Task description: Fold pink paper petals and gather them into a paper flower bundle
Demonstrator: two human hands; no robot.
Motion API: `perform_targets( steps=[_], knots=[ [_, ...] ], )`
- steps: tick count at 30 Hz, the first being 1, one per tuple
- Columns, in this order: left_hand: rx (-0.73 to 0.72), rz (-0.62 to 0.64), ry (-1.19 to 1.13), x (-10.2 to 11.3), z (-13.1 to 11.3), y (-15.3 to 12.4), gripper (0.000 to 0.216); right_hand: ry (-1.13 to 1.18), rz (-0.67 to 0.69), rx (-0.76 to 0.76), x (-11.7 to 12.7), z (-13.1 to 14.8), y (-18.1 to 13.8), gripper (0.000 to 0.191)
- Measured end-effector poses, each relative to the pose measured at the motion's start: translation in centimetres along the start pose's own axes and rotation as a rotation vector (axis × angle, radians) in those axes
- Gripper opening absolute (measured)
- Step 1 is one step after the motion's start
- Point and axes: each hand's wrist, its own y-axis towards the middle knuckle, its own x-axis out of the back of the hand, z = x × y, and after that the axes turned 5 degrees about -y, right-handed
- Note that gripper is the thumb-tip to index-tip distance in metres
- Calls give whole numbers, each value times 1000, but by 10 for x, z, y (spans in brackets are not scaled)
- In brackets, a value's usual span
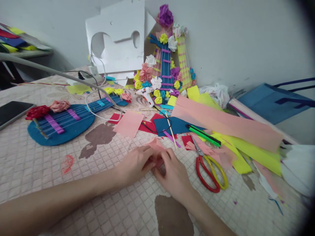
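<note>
My left hand point(134, 164) and my right hand point(172, 173) meet at the middle of the table, fingers pinched together on a small piece of pink paper point(155, 146). Part of the paper is folded up between my fingertips and part sticks out behind them. Red and yellow handled scissors point(209, 167) lie just right of my right hand. A square pink sheet point(129, 124) lies on the table behind my left hand.
A blue felt guitar shape point(61, 123) with paper roses lies at the left, a phone point(12, 111) beyond it. Upright decorated guitars point(167, 62) lean on the wall, with a glue gun point(147, 95) in front. Long pink and yellow sheets point(226, 124) and a green pen point(204, 135) lie at right.
</note>
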Motion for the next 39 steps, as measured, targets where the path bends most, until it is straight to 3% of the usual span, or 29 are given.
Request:
perform_targets(
  steps=[4, 7, 16, 39],
  knots=[
    [32, 3, 39, -3, 1, 0, 5, 193, 96, 21, 12, -9, 2, 20],
    [32, -24, 86, -6, 4, -1, 12, 266, 86, 0, 16, -13, 5, 23],
    [19, -61, 25, -12, 7, 0, 17, 18, 30, -62, -2, -10, 8, 3],
    [39, -40, 122, -11, 3, 2, 9, -91, -6, -65, -7, -6, 8, 9]
  ],
)
